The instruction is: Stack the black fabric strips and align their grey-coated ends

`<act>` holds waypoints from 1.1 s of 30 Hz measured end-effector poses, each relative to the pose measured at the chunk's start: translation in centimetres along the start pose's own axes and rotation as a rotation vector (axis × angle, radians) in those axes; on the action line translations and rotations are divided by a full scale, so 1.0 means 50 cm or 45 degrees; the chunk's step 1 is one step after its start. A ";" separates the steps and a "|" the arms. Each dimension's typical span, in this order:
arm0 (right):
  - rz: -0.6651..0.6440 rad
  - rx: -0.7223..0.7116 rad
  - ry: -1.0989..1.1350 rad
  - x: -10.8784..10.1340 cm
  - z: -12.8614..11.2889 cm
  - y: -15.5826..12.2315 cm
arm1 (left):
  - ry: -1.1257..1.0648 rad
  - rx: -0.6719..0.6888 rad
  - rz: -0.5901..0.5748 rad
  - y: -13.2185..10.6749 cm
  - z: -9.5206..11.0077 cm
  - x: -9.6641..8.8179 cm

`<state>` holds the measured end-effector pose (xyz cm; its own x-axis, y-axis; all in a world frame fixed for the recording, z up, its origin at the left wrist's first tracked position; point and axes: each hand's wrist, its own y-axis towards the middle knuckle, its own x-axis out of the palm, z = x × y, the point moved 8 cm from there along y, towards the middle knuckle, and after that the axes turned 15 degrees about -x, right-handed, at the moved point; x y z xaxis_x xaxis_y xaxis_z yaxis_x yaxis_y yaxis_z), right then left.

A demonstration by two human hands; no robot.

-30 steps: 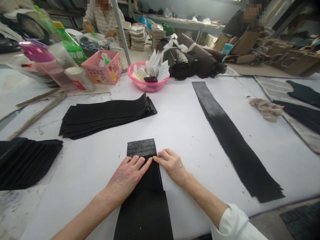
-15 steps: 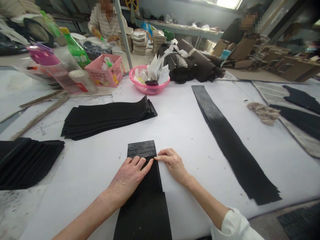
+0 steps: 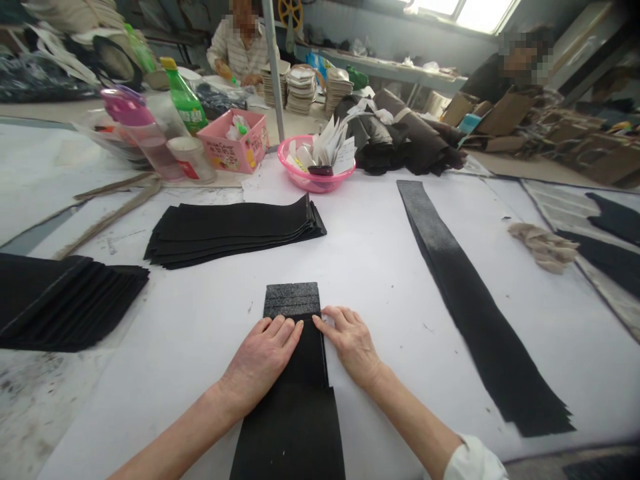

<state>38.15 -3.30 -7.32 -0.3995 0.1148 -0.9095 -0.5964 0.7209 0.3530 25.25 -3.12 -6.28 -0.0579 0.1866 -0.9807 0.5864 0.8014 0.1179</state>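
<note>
A stack of black strips (image 3: 290,407) lies lengthwise before me, with a speckled grey far end (image 3: 293,299) marked by dark cross lines. My left hand (image 3: 267,353) presses its closed fingers on the top black strip, just below the speckled part, at a cross edge. On the right side, my right hand (image 3: 350,340) has its thumb on that same edge and its curled fingers beside the strip's border. What lies under the fingertips is hidden.
Stacked black strips lie behind (image 3: 235,230), at the left (image 3: 65,300) and in a long row at right (image 3: 480,307). Behind them stand a pink basin (image 3: 315,180), a pink box (image 3: 235,143) and a bottle (image 3: 185,100). A crumpled beige cloth (image 3: 543,247) lies right. Two people are beyond.
The view has shifted, so the table things sit farther right. My right thumb has moved onto the strip's edge, its fingers closer to the border. My left hand keeps pressing the strip.
</note>
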 end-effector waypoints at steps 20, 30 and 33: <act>-0.176 -0.140 -0.030 0.053 -0.087 0.091 | -0.486 -0.472 0.280 -0.098 -0.117 0.004; -0.306 -0.149 -0.079 0.069 -0.090 0.100 | -0.526 -0.465 0.341 -0.102 -0.119 -0.003; -0.310 -0.145 -0.060 0.068 -0.091 0.102 | -0.536 -0.481 0.366 -0.102 -0.121 -0.005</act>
<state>30.58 -2.31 -7.60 -0.2035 -0.0189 -0.9789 -0.7464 0.6500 0.1426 17.37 -3.79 -5.71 0.4273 0.2463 -0.8699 0.2013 0.9121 0.3571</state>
